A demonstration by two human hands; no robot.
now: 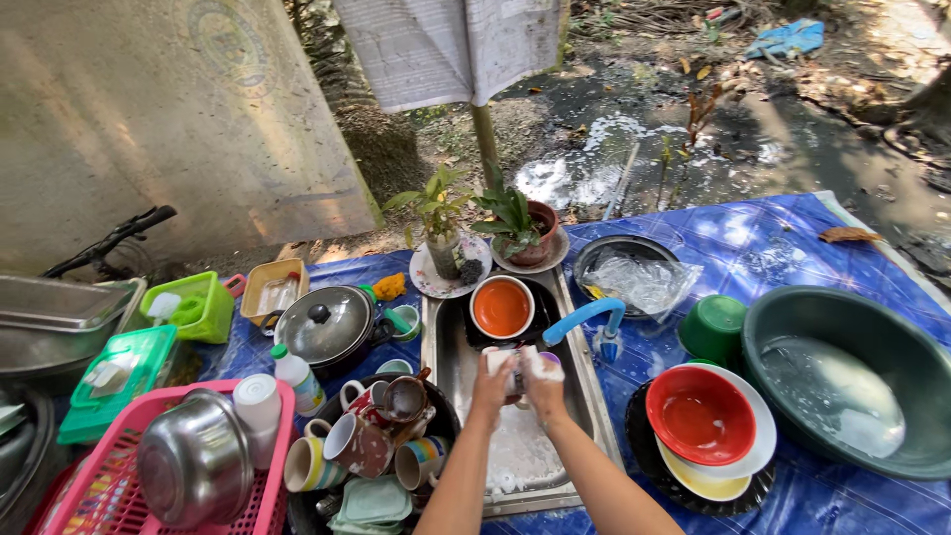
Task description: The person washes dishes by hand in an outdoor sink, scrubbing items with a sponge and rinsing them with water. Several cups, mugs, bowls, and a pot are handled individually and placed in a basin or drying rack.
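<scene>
Head view: outdoor sink [448, 349], blue tarp [783, 248], muddy ground beyond.

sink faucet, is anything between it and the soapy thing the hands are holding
Nothing visible does. Both hands, left hand and right hand, grip a soapy item over the metal sink. The blue faucet hangs just to its right with open space between. The orange bowl sits behind, off that line.
</scene>
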